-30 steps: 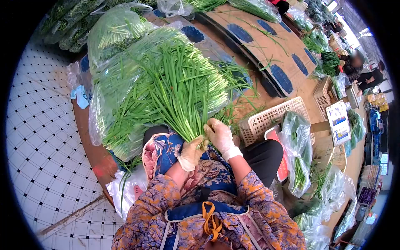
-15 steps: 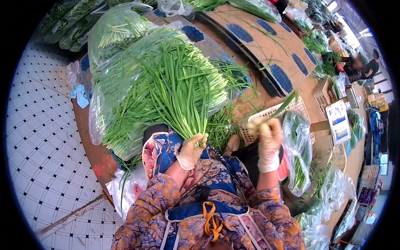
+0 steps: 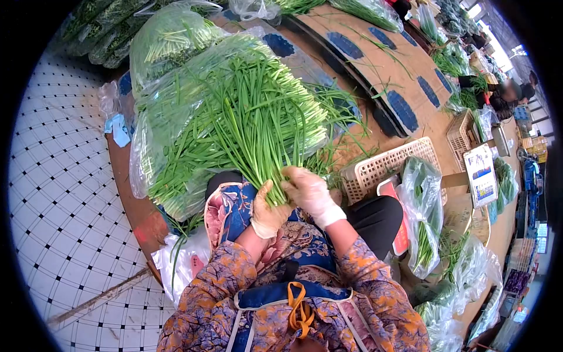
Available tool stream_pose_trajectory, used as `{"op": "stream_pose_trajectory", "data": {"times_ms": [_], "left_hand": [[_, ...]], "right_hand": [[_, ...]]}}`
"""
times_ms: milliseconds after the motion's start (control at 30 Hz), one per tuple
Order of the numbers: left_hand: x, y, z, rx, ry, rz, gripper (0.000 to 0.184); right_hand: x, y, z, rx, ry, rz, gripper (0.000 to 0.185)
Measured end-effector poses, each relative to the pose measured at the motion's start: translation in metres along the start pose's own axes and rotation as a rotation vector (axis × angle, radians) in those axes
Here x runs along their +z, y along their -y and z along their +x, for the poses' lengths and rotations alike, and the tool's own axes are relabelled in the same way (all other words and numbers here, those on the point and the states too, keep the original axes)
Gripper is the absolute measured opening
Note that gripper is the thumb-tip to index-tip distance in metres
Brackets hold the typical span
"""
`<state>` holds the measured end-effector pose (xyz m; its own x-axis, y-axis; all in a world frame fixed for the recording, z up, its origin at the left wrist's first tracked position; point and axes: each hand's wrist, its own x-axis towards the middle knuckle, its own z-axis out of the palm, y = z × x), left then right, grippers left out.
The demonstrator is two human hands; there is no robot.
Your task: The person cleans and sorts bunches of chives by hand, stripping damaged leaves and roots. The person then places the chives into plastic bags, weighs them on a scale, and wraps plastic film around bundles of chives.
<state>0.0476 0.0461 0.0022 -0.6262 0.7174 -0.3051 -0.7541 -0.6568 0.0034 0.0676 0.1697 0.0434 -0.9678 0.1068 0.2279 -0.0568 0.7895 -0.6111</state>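
Observation:
My left hand point(image 3: 270, 210), in a pale glove, is closed around the lower stems of a bunch of garlic chives point(image 3: 253, 154) above my lap. The long green leaves fan out away from me, over the larger pile. My gloved right hand point(image 3: 314, 195) is against the right side of the same bunch, its fingers bent onto the stems; the fingertips are partly hidden. Beyond both hands lies the big pile of garlic chives point(image 3: 293, 97) on a clear plastic bag point(image 3: 143, 138), with the pale stem ends facing right.
At right stand a cream plastic basket point(image 3: 390, 164), a bagged bundle of greens point(image 3: 423, 234) and a scale display point(image 3: 481, 175). Another filled bag point(image 3: 176, 41) lies behind the pile. Tiled floor point(image 3: 70, 193) is at left. People sit at the far right.
My right hand has moved left from beside the basket to the bunch. The leaf it held up is no longer distinct. My left hand keeps its grip, turned slightly.

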Motion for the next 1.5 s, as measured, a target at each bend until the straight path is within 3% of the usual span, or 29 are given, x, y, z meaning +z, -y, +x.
{"op": "stream_pose_trajectory", "data": {"times_ms": [33, 100, 133, 167, 300, 367, 433, 600, 700, 767, 800, 833, 900, 967, 1033, 1067, 1167, 1233, 1300, 1367, 1500], "left_hand": [[0.0, 0.0, 0.001, 0.002, 0.005, -0.009, 0.039], [-0.009, -0.001, 0.004, 0.022, -0.088, -0.022, 0.037], [-0.014, -0.002, 0.005, -0.003, 0.018, -0.043, 0.036], [-0.019, -0.002, 0.005, -0.029, 0.124, -0.064, 0.036], [-0.001, 0.0, 0.002, 0.009, -0.061, -0.052, 0.037], [-0.003, -0.001, 0.003, 0.005, -0.044, -0.066, 0.037], [-0.003, -0.001, 0.003, 0.012, -0.022, 0.024, 0.038], [0.002, 0.0, 0.003, 0.033, -0.005, -0.032, 0.042], [0.008, 0.0, 0.0, 0.046, 0.033, -0.015, 0.045], [0.009, 0.0, 0.0, 0.034, 0.046, 0.012, 0.046], [0.009, -0.001, 0.001, 0.016, 0.035, -0.01, 0.045], [0.009, -0.001, 0.001, -0.002, 0.025, -0.031, 0.043], [-0.009, -0.003, 0.008, -0.028, 0.027, -0.017, 0.037], [-0.026, -0.003, 0.012, -0.05, 0.027, -0.005, 0.031], [-0.024, -0.002, 0.011, -0.074, 0.009, 0.197, 0.024], [-0.023, 0.002, 0.012, -0.029, -0.145, 0.281, 0.024], [-0.042, -0.002, 0.017, -0.052, -0.072, 0.326, 0.022], [-0.039, -0.002, 0.015, -0.042, -0.09, 0.358, 0.023], [-0.029, -0.003, 0.013, -0.031, -0.109, 0.39, 0.023], [-0.017, -0.003, 0.01, -0.091, -0.179, 0.208, 0.025], [-0.014, -0.007, 0.008, -0.088, -0.045, 0.079, 0.034]], "right_hand": [[0.005, -0.001, 0.004, 0.092, 0.193, -0.109, 0.022], [0.014, -0.005, 0.008, 0.13, 0.24, -0.148, 0.02], [0.016, -0.009, 0.01, 0.128, 0.246, -0.147, 0.02], [0.016, -0.013, 0.011, 0.149, 0.246, -0.097, 0.019], [0.014, -0.025, 0.01, 0.209, 0.182, 0.087, 0.016], [0.016, -0.023, 0.009, 0.224, 0.125, 0.077, 0.011], [0.021, -0.023, 0.01, 0.044, 0.049, -0.123, 0.011], [0.017, -0.025, 0.011, 0.111, 0.071, -0.13, 0.008], [0.015, -0.026, 0.001, 0.142, -0.072, 0.033, 0.007], [0.017, -0.029, -0.003, 0.482, -0.033, 0.626, 0.009], [0.014, -0.027, -0.004, 0.507, -0.054, 0.83, 0.011], [0.012, -0.024, -0.007, 0.508, -0.055, 0.829, 0.011], [0.009, -0.019, -0.012, 0.443, -0.015, 1.02, 0.008], [0.008, -0.014, -0.02, 0.392, 0.073, 0.982, 0.008], [0.008, -0.012, -0.025, 0.395, 0.182, 0.846, 0.006], [0.007, -0.011, -0.027, 0.394, 0.184, 0.845, 0.006], [-0.007, -0.002, -0.031, 0.419, 0.175, 1.113, 0.006], [-0.027, 0.003, -0.032, 0.47, 0.129, 1.175, 0.007], [-0.05, -0.006, -0.035, 0.335, 0.046, 1.232, 0.006], [-0.09, 0.002, -0.037, 0.27, -0.145, 1.32, 0.012], [-0.141, -0.008, -0.04, 0.02, -0.418, 1.481, 0.017]]}}
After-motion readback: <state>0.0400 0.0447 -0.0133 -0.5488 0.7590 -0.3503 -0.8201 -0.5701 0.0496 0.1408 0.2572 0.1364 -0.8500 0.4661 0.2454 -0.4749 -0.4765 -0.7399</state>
